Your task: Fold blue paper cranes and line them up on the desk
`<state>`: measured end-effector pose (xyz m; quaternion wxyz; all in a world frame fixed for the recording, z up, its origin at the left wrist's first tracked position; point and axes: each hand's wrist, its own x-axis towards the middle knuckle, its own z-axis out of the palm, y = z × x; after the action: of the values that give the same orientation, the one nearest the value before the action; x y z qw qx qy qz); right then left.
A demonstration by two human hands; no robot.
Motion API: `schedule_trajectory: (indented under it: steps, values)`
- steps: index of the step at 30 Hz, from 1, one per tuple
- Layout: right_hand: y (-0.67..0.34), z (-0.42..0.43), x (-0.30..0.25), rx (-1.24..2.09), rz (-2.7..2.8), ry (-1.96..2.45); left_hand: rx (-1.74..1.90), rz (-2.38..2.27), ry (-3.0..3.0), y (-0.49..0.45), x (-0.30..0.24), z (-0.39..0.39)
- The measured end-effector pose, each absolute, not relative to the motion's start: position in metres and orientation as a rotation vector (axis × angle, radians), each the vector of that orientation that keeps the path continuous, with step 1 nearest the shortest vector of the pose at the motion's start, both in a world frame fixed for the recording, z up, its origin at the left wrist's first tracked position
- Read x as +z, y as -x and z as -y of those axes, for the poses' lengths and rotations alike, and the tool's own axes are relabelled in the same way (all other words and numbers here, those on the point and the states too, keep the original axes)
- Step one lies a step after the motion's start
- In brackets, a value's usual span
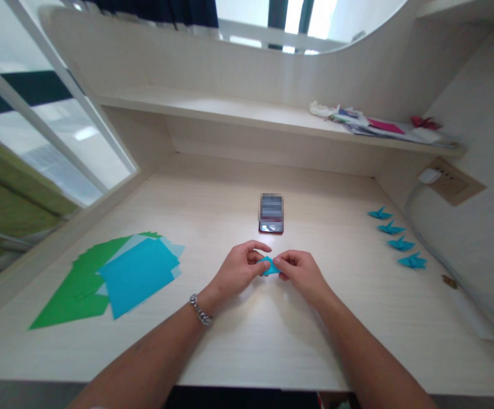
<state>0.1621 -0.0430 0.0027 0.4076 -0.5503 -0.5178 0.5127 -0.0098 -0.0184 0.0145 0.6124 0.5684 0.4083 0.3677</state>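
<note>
- Fingers of both hands are drawn narrow, pinching a small piece of folded blue paper between them, just above the middle of the surface.
- Left hand grips one end, its forefinger curved over and clear of the paper; the right hand grips the other end. A chunky metal bracelet circles the left wrist.
- Pale, wood-grained surface stretches out on all sides.
- Just beyond the hands lies a phone, its display blurred out.
- To the left, loose blue sheets overlap green sheets.
- To the right, four folded blue paper birds stand in a slanting row, each apart from the next.
- Beside them, a pale cable runs from a white plug in a beige wall socket.
- At the back, a long shelf carries a jumble of papers at its right end.
- Above is a mirror with a curved lower edge; far left, framed glass and green fabric.
</note>
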Motion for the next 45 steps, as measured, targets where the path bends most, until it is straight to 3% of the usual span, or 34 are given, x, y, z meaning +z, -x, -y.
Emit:
schedule_trajectory:
  steps: [24, 31, 40, 45]
  values:
    - [-0.160, 0.046, -0.003, 1.152, 1.556, 1.335, 0.792, -0.859, -1.415, 0.007, 0.004, 0.025]
    - [-0.170, 0.039, 0.001, 1.444, 1.274, 1.309, 0.935, -0.991, -1.287, 0.010, 0.012, 0.018]
    - [-0.168, 0.038, -0.007, 1.267, 1.384, 1.378, 0.951, -0.986, -1.299, 0.010, 0.008, 0.017]
    - [-0.175, 0.040, 0.004, 1.554, 1.088, 1.285, 0.992, -0.969, -1.295, 0.012, 0.009, 0.016]
